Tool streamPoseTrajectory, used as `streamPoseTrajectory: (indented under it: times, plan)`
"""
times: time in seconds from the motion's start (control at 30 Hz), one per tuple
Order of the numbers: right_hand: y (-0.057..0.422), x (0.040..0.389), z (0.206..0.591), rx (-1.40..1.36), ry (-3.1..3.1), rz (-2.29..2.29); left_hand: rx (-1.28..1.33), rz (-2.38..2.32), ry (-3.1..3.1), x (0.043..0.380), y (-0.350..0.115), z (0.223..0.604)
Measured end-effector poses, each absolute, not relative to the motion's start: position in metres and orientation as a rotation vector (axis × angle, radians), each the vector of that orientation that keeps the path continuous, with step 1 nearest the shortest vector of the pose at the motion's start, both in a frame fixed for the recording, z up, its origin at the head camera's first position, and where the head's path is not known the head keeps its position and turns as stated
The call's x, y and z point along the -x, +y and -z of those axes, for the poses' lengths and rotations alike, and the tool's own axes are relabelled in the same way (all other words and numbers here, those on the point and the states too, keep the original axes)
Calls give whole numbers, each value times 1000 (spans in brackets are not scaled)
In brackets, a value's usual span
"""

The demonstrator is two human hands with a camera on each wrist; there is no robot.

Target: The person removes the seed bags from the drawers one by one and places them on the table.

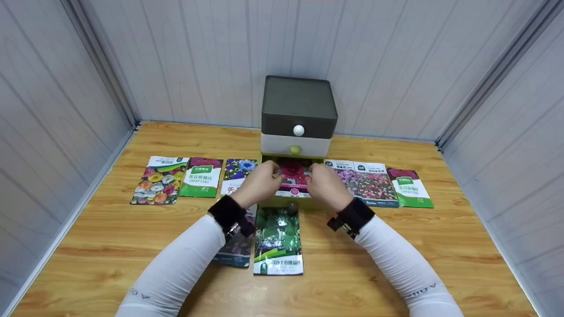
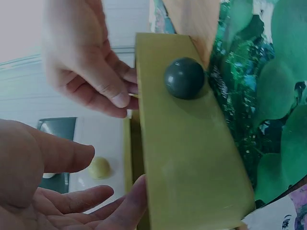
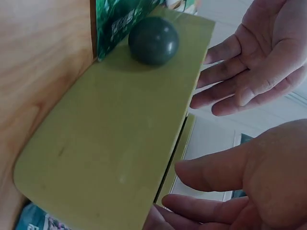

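Note:
The green bottom drawer (image 2: pixel 187 148) of a small drawer unit (image 1: pixel 299 99) is pulled out, its dark round knob (image 2: pixel 184 78) facing the front. Inside lies a seed packet (image 1: pixel 294 174) with a magenta flower picture. My left hand (image 1: pixel 257 182) reaches over the drawer's left side, my right hand (image 1: pixel 328 187) over its right side. Both wrist views show thumbs apart from loosely bent fingers, with some fingertips hidden behind the drawer front. The packet lies between the hands, and neither thumb pinches it.
Left of the unit lie flower seed packets (image 1: pixel 200 178), including a blue-flowered one (image 1: pixel 240 169). More packets (image 1: pixel 376 185) lie to its right. A green-leaf packet (image 1: pixel 278 242) lies before the drawer, beside one (image 1: pixel 235 251) partly under my left wrist. Panel walls (image 1: pixel 211 61) enclose the table.

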State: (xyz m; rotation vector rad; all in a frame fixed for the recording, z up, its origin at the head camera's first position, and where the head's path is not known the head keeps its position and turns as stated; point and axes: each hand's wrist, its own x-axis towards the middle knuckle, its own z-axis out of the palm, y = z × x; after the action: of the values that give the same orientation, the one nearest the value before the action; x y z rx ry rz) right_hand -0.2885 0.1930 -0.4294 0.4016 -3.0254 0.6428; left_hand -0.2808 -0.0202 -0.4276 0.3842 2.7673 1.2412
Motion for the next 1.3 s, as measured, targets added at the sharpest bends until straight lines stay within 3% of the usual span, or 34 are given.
streamPoseTrajectory:
  times: [0.33,0.57,0.77,0.9,1.07,1.13,1.3]
  plan:
    - [186,304,438,-482,-3035,-444,-478,-1011,2898,296,-5,437]
    - [181,318,449,-536,-3028,-336,-559,-887,2982,379,-4,542]
    - [191,356,491,-597,-3043,-247,-617,-802,2973,377,2,544]
    - [190,359,489,-634,-3105,-236,-598,-717,2984,375,5,542]
    - [182,346,472,-619,-3139,-211,-563,-647,3001,373,8,541]
    - [170,327,447,-576,-3198,-171,-564,-636,3003,372,9,540]
    - [169,320,442,-601,-3166,-174,-545,-649,2995,371,11,539]
